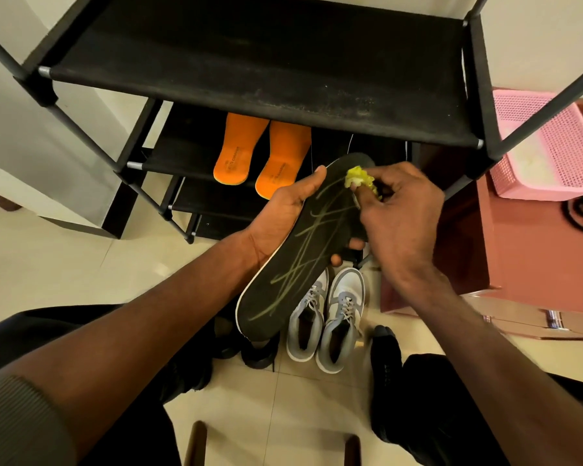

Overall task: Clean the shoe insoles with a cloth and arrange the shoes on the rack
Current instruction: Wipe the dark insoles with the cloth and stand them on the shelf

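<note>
Tile floor [91,264] (cream), black rack [249,62], pink basket [549,146]

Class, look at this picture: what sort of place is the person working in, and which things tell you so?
Probably a home entryway or hallway: a black fabric-shelved shoe rack, grey and white sneakers on the cream tiled floor.

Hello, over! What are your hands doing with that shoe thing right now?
Left hand holds black insole. Right hand pinches yellow cloth on its toe end. Grey sneakers wait on floor. Nothing blocking.
</note>
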